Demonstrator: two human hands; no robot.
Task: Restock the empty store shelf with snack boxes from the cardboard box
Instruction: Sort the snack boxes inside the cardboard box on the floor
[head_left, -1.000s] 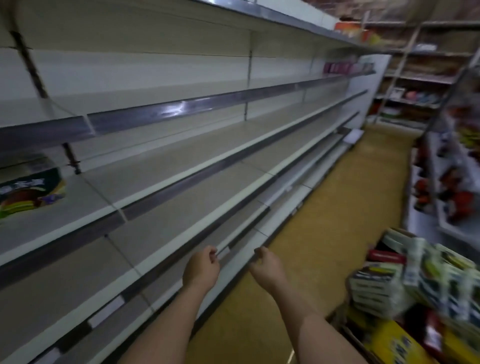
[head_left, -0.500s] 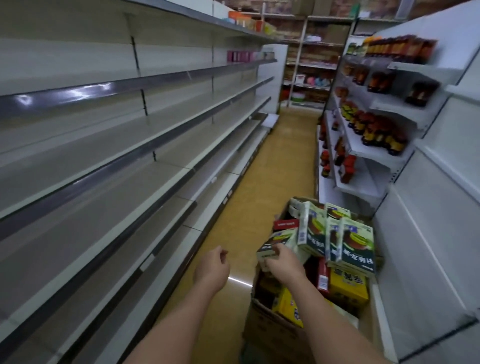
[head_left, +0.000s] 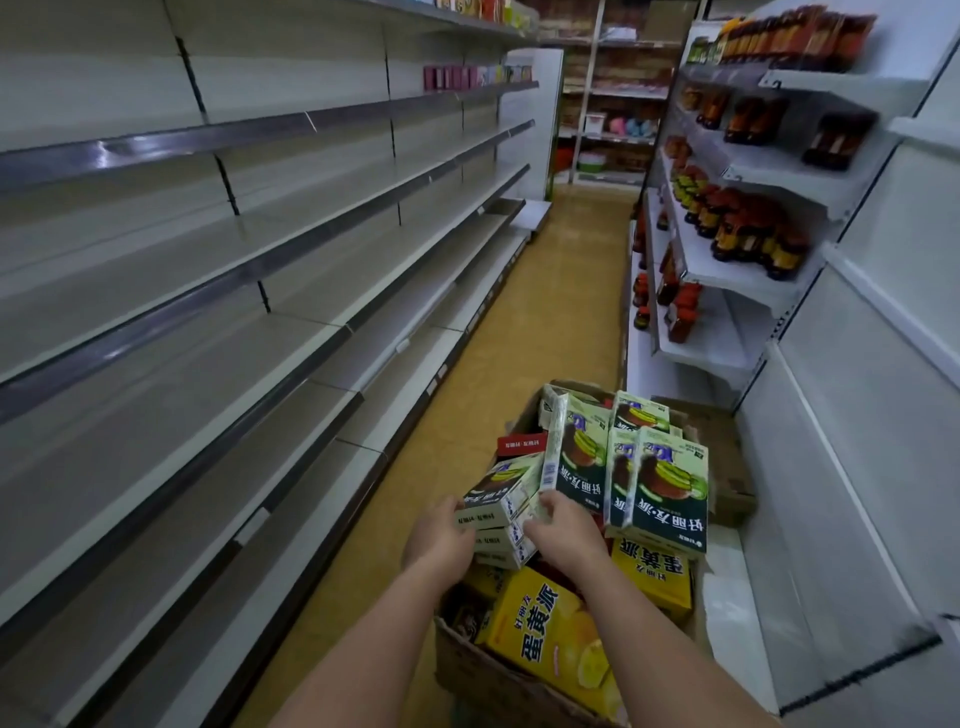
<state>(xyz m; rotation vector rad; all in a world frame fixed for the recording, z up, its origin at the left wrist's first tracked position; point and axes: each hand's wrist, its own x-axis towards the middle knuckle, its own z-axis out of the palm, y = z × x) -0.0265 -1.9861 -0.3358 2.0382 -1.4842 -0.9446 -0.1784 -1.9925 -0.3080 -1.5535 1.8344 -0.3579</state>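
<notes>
Half a second earlier only the right hand (head_left: 563, 525) had been at the cardboard box (head_left: 467, 670); the left hand (head_left: 439, 535) had hung in the air beside it with curled fingers and nothing in it. A second before, both had been over by the bare shelves (head_left: 218, 415) on the left. Now both hands were on the same small stack of green snack boxes (head_left: 501, 496) lying flat at the near left of the carton. The left hand pressed against the stack's left end, its fingers wrapped onto the end of the top one. The right hand came in from the other side, fingers curled over the stack's right end. I judged it a two-handed grip about to lift, though the stack was not yet clear of the carton.

More green boxes (head_left: 657, 483) stood upright just behind, and yellow boxes (head_left: 550, 639) lay beneath, nearer the person. The carton sat on the yellow floor (head_left: 566, 312) of the aisle, close to the lower shelves. Those shelves were empty along their whole length, so plenty of restocking remained. Bottles (head_left: 748, 234) lined the racks on the right.
</notes>
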